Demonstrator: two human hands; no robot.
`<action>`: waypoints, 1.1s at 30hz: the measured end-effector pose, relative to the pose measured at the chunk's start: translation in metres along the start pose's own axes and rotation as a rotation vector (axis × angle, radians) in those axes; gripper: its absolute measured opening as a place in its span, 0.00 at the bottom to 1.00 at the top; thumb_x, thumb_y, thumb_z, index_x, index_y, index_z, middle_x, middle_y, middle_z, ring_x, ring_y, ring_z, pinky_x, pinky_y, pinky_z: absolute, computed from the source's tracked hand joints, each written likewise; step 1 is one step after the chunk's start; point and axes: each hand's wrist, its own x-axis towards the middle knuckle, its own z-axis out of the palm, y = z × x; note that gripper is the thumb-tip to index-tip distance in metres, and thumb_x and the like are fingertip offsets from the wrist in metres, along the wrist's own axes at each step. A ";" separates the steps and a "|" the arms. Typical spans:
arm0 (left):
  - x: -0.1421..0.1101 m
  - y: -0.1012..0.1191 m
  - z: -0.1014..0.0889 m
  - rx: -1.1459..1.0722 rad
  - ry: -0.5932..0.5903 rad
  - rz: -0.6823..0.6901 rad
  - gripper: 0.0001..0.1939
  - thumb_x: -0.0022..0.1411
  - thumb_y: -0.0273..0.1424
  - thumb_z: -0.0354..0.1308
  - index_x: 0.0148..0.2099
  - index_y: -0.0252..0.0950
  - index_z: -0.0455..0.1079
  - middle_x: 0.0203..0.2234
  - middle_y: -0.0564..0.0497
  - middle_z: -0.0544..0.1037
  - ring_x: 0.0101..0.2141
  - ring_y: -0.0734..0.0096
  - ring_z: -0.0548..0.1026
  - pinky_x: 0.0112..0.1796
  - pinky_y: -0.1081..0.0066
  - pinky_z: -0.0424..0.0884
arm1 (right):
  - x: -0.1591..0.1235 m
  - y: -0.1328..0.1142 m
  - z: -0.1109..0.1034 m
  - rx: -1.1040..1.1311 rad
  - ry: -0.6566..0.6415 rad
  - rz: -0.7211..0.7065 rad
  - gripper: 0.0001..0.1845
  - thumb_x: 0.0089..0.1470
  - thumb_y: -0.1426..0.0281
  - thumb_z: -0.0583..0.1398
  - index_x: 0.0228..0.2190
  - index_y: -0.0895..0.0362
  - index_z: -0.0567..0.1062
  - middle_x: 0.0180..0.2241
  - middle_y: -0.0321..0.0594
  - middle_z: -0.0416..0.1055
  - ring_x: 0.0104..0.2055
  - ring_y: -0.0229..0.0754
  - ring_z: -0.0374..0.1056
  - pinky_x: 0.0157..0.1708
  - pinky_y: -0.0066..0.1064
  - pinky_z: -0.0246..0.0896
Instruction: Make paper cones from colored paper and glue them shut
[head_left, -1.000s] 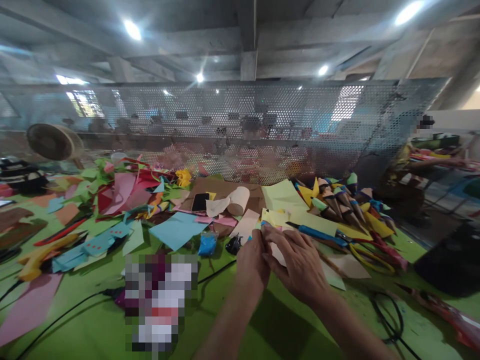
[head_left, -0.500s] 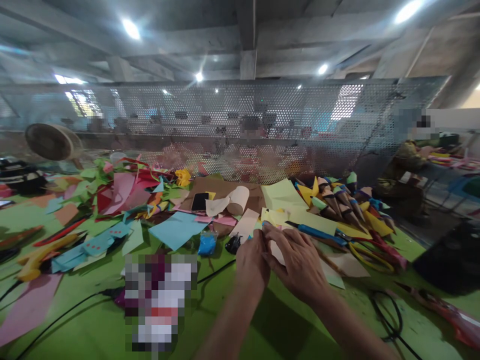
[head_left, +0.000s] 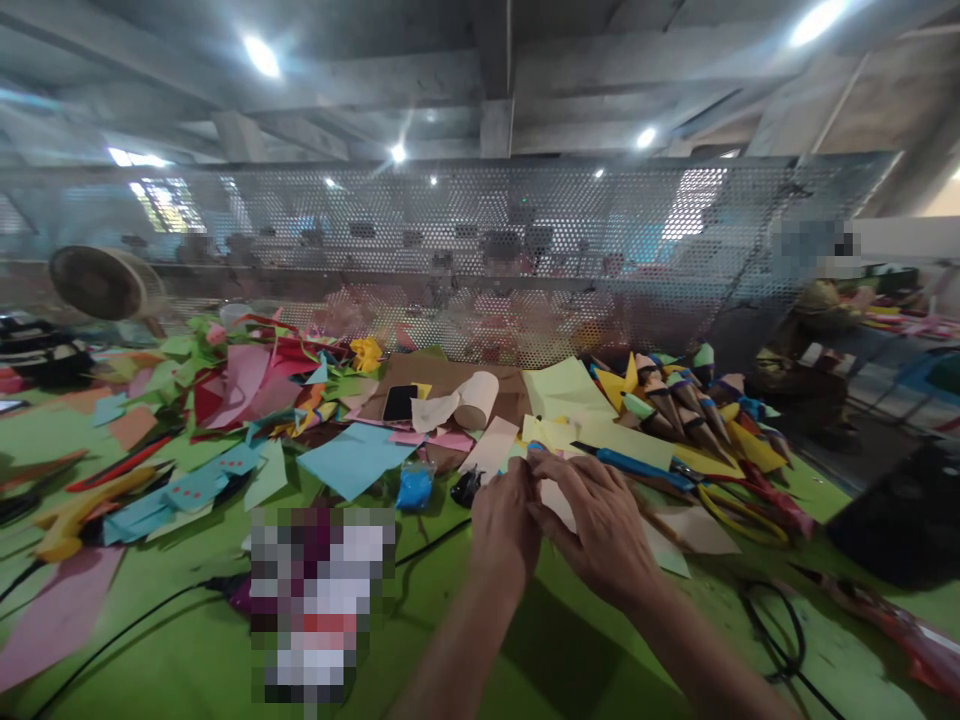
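My left hand (head_left: 504, 515) and my right hand (head_left: 600, 515) meet over the green table, fingers touching. Between them is a piece of pale paper (head_left: 556, 505), mostly covered by the right hand's curled fingers. The left hand is closed at the paper's left side, its fingertips partly hidden. A small blue bit (head_left: 534, 446) peeks out beyond the fingertips; I cannot tell what it belongs to. Just left of my hands lie a small black bundle (head_left: 466, 487) and a blue packet (head_left: 415, 486). Blue-handled scissors (head_left: 637, 464) rest on the right.
A pale paper roll (head_left: 477, 402) and a phone (head_left: 400, 403) lie on brown paper. Coloured paper scraps (head_left: 247, 385) heap at the left, near a yellow glue gun (head_left: 90, 508). Paper cones (head_left: 679, 405) pile at the right. A perforated metal screen (head_left: 465, 240) stands behind.
My fingers have shifted very slightly around the paper, which shows a little differently between them. The things on the table have stayed in place.
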 end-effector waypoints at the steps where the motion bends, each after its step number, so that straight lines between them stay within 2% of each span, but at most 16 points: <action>1: 0.000 0.001 -0.001 0.021 -0.017 -0.019 0.08 0.69 0.27 0.44 0.45 0.36 0.64 0.32 0.43 0.78 0.34 0.56 0.77 0.32 0.66 0.58 | 0.000 0.001 -0.001 0.018 0.007 0.010 0.11 0.62 0.67 0.55 0.46 0.54 0.69 0.54 0.43 0.73 0.50 0.51 0.65 0.48 0.42 0.55; 5: 0.000 0.005 -0.004 0.096 -0.053 -0.036 0.09 0.69 0.24 0.44 0.46 0.37 0.64 0.34 0.45 0.79 0.38 0.58 0.77 0.34 0.66 0.61 | -0.001 0.007 -0.002 0.057 0.003 0.049 0.11 0.63 0.66 0.55 0.46 0.53 0.69 0.51 0.43 0.74 0.51 0.51 0.64 0.49 0.43 0.54; 11: -0.001 0.004 0.000 0.157 0.008 0.032 0.11 0.69 0.23 0.43 0.48 0.38 0.64 0.34 0.48 0.79 0.40 0.60 0.77 0.38 0.65 0.62 | -0.002 0.010 -0.002 -0.022 -0.007 0.079 0.20 0.63 0.65 0.55 0.55 0.54 0.66 0.49 0.42 0.75 0.50 0.53 0.64 0.48 0.45 0.56; 18: 0.001 0.005 -0.004 0.151 -0.064 -0.011 0.11 0.69 0.23 0.43 0.47 0.38 0.65 0.36 0.48 0.79 0.39 0.58 0.77 0.37 0.64 0.62 | -0.001 0.008 -0.004 0.012 -0.020 0.032 0.14 0.63 0.65 0.54 0.50 0.53 0.68 0.55 0.43 0.71 0.52 0.52 0.64 0.49 0.44 0.55; 22: -0.001 0.003 0.000 0.132 -0.018 0.041 0.12 0.67 0.22 0.44 0.47 0.39 0.64 0.37 0.49 0.79 0.40 0.59 0.76 0.39 0.64 0.61 | 0.000 0.009 -0.002 -0.016 -0.042 0.036 0.14 0.63 0.66 0.55 0.50 0.52 0.68 0.55 0.41 0.72 0.52 0.51 0.64 0.50 0.43 0.55; 28: -0.003 0.001 0.005 0.086 0.009 0.043 0.12 0.66 0.21 0.45 0.48 0.38 0.64 0.35 0.50 0.79 0.40 0.59 0.75 0.39 0.64 0.61 | 0.000 0.010 0.000 -0.071 -0.037 0.054 0.17 0.62 0.66 0.57 0.52 0.53 0.68 0.53 0.43 0.73 0.51 0.53 0.64 0.48 0.44 0.55; 33: -0.003 0.002 0.001 0.213 -0.005 0.090 0.14 0.67 0.23 0.46 0.50 0.41 0.67 0.42 0.49 0.76 0.39 0.61 0.75 0.37 0.65 0.61 | 0.001 0.006 0.000 -0.073 -0.011 -0.020 0.17 0.62 0.66 0.56 0.52 0.53 0.67 0.56 0.43 0.71 0.52 0.51 0.64 0.50 0.43 0.55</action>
